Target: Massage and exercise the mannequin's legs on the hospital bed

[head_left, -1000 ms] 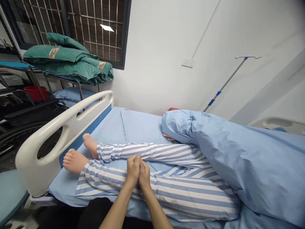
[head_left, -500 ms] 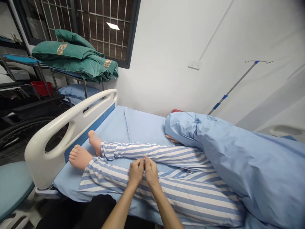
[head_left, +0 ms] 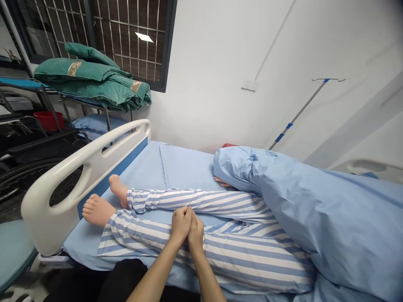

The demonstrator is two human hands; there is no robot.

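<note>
Showing the left hand [head_left: 180, 224] and right hand [head_left: 196, 233] pressed together, fingers closed, on the near trouser leg [head_left: 242, 262] of a mannequin [head_left: 201, 200] lying on a hospital bed. Clock positions are taken from the hands, with 12 o'clock straight ahead. The leg's long axis runs from the bare near foot [head_left: 97, 210] at 9 o'clock to the light blue duvet [head_left: 324, 209] at 3 o'clock, crossing beneath both hands. The left hand sits nearer the foot, the right nearer the duvet; the forearms rise from 6 o'clock. The grip is closed, but whether a fold of the blue-and-white striped cloth is pinched between the hands cannot be told – the palms and fingers hide the contact. The duvet covers the mannequin's trunk and head, leaving only a small hand [head_left: 222, 181] at 2 o'clock. A red object [head_left: 229, 145] behind it is mostly hidden. A white bed rail [head_left: 85, 167] stands at 10 o'clock, with folded green quilts [head_left: 91, 77] on a rack [head_left: 37, 94] beyond it. A red basin [head_left: 48, 121] lies under the rack, and a drip stand [head_left: 299, 109] leans at 2 o'clock – its base cut off by the duvet.
</note>
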